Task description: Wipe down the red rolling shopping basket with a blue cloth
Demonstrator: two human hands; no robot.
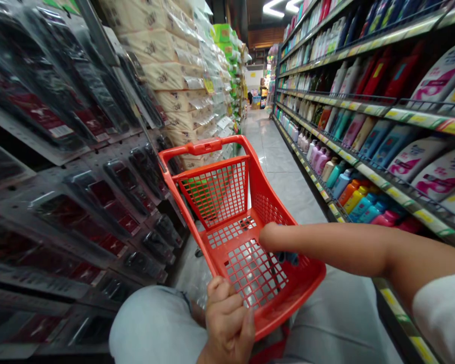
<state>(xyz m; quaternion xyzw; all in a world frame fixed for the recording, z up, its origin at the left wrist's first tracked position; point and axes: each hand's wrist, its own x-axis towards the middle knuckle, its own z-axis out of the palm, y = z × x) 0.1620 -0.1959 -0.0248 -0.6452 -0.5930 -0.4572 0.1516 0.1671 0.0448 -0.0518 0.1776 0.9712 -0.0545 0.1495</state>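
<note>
A red plastic shopping cart [256, 316] with grid-patterned walls and floor is right in front of me, its handle on the far side. My left hand [229, 316] is closed around the near left rim of the basket. Over the right side, my right arm reaches into the basket, and my right hand [270, 236] is bent downward with its fingers hidden. Just below the right forearm, a small dark blue thing [288, 258] shows inside the basket; its kind is unclear, and I cannot tell whether the hand touches it.
Shelves of bottles [356, 144] line the right side. On the left hang packaged goods [102, 197] on a rack, with stacked tissue packs [167, 76] beyond it. The tiled aisle floor [265, 146] runs ahead between them. My knees flank the cart.
</note>
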